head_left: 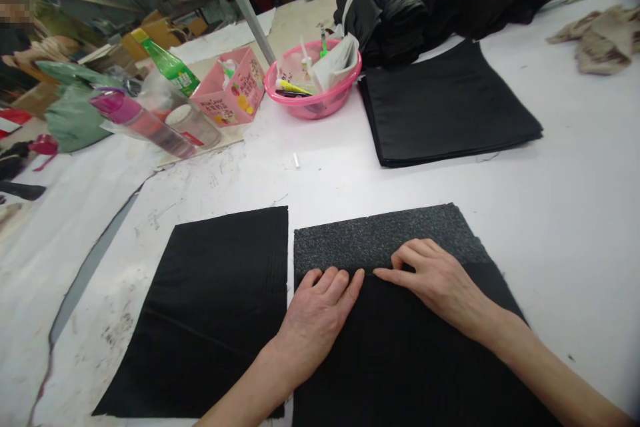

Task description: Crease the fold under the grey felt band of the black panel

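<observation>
A large black cloth piece point(400, 353) lies before me, with a speckled dark grey strip point(370, 233) along its far end. My left hand point(320, 307) rests on the black cloth where it meets the strip, its fingers bent close together and gripping that edge, thumb toward the right. To its right, my right hand point(440, 280) pinches the same edge with thumb and bent fingers. The two thumbs almost meet. What sits under the fingertips is partly hidden. Left of my hands is a flat stack of black cloth point(220, 300).
Another stack of black cloth point(445, 107) lies farther back, before a big tied black bundle point(400, 13). A pink basin point(320, 103) holds small items. Beside it stand a pink box point(233, 93), a green bottle point(170, 67) and a purple-capped bottle point(145, 123). A person point(45, 40) is at left.
</observation>
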Action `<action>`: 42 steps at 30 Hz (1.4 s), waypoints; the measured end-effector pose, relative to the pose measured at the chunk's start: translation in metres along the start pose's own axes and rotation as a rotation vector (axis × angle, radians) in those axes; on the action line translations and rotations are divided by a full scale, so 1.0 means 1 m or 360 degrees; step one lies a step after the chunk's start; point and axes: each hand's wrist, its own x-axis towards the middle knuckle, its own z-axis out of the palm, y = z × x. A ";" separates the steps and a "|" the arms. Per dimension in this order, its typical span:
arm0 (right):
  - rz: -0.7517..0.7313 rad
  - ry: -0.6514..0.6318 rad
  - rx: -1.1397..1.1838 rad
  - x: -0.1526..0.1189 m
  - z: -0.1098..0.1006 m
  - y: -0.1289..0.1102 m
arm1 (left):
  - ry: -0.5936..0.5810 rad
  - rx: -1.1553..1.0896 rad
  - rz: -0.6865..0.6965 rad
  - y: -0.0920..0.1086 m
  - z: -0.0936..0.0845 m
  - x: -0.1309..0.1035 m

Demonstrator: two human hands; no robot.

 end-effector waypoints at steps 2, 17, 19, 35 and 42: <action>0.0004 0.0006 -0.0008 0.000 0.000 -0.001 | -0.0013 -0.0013 0.0002 0.000 -0.001 0.001; -0.0021 -0.0016 -0.0064 -0.009 -0.006 0.007 | -0.0019 0.0078 0.0107 0.008 -0.003 0.014; -0.0007 -0.0007 -0.0056 -0.010 -0.008 0.009 | -0.0025 0.0062 0.0100 0.009 -0.004 0.015; 0.0011 -0.0071 -0.0069 -0.019 -0.022 0.015 | -0.0032 -0.0024 0.0100 0.016 -0.004 0.025; -0.0021 -0.0048 -0.0077 -0.025 -0.028 0.021 | -0.0068 -0.0045 0.0087 0.018 -0.006 0.032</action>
